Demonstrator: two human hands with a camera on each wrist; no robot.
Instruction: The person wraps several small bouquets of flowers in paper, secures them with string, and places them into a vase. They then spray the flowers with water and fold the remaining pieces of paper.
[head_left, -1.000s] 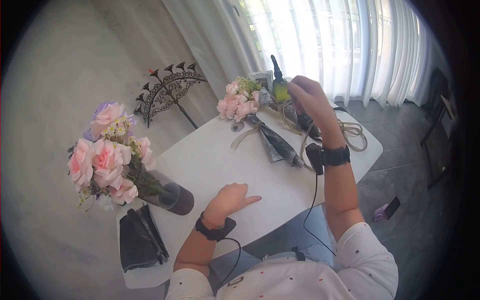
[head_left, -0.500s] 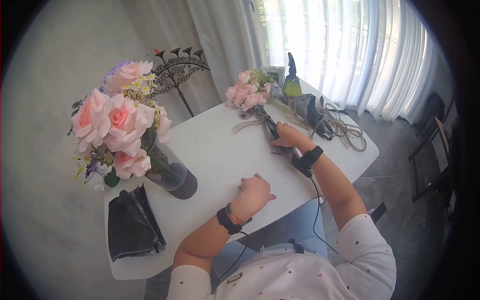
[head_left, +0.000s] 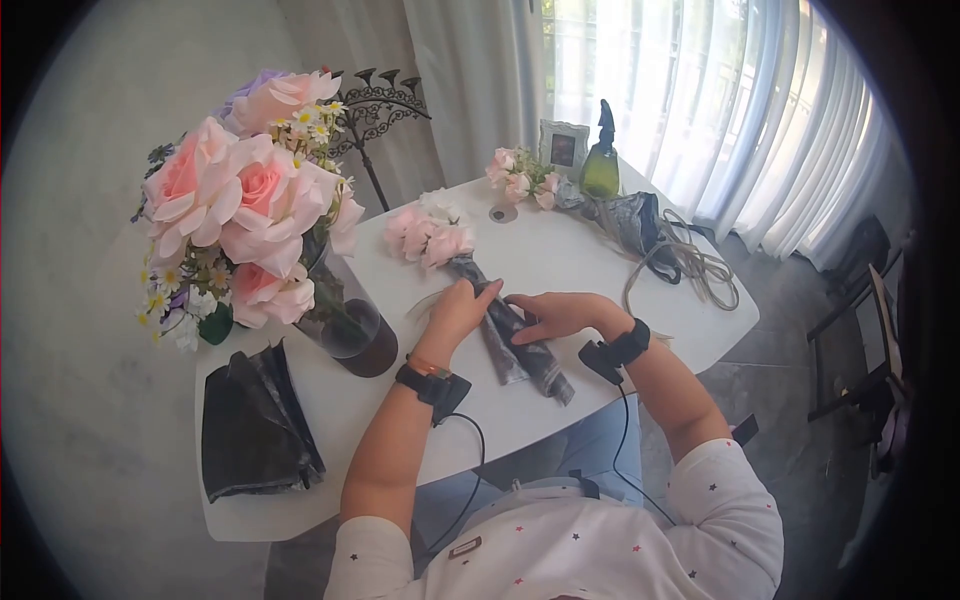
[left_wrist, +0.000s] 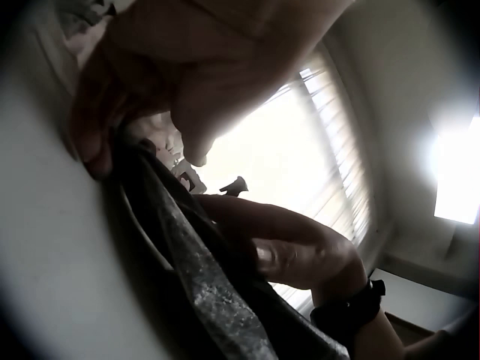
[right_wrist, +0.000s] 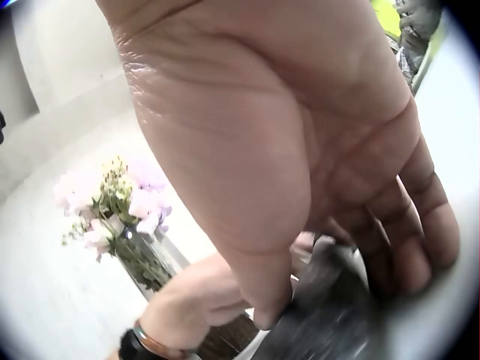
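A small bouquet of pale pink flowers (head_left: 428, 237) lies across the white table in the head view, its stems inside a dark grey wrap (head_left: 497, 318). My left hand (head_left: 452, 322) grips the bouquet near its neck, just below the blooms. Lower down, my right hand (head_left: 562, 314) holds the wrap between thumb and fingers. In the left wrist view the crinkled wrap (left_wrist: 202, 289) runs between both hands. The right wrist view has the thumb on one side of the wrap (right_wrist: 322, 307) and the fingers on the other. A thin ribbon (head_left: 424, 306) shows beside the left hand.
A vase (head_left: 362, 338) of large pink roses (head_left: 255, 195) stands left, beside folded dark wrapping sheets (head_left: 258, 430). At the back of the table (head_left: 330, 495) are a second pink bouquet (head_left: 515, 178), a photo frame (head_left: 563, 148), a green bottle (head_left: 600, 172) and looped cord (head_left: 712, 275).
My right hand has come down from the back, taken the bouquet and drawn it toward the front left. My left hand has moved onto its neck. The head view has turned somewhat.
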